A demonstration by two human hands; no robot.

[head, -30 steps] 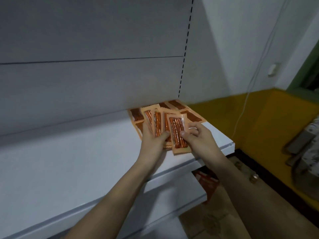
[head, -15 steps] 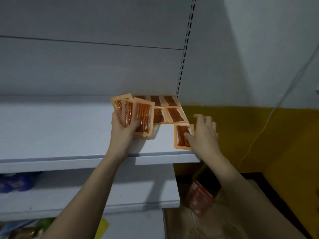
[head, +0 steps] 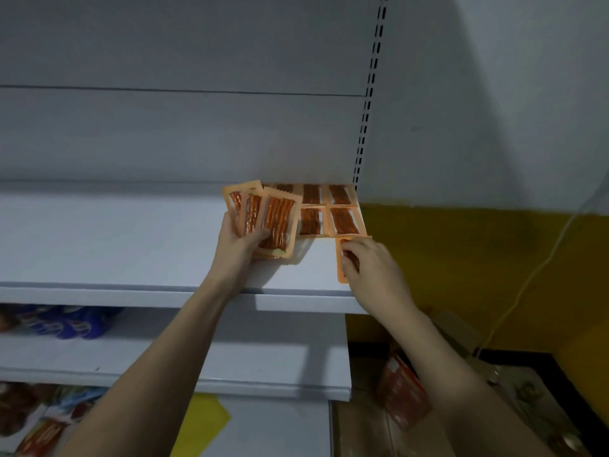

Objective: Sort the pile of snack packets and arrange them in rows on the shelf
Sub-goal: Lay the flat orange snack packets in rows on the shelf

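Left hand (head: 238,240) grips a fan (head: 263,219) of orange packets, at least three overlapping, thumb across the front one, fingers behind. The fan is held tilted up just above the shelf (head: 131,245), left of the laid rows.

Right hand (head: 372,268) lies over a single packet (head: 341,258) at the shelf's right front corner. Fingers bent down onto it, pressing or nudging it flat; whether they pinch its edge I cannot tell, since the hand covers most of it. Only its left border and top strip show.

Laid packets (head: 329,209): a block at the back right corner, against the rear panel beside the slotted upright (head: 369,94). Two rows visible, two packets each in plain view, with a further one in the back row partly hidden behind the fan. Edges touch or nearly touch, all lying flat, long side running front to back.

Progress, as a judgement: early to middle. Two rows are started at the right end; the single packet looks like the start of a third row in front. The fan remains to be placed, and most of the shelf to the left holds no packets.

Lower shelves: blue packs (head: 66,321) at left, blurred; more snack bags (head: 33,420) below. A red bag (head: 402,394) sits on the floor at right.
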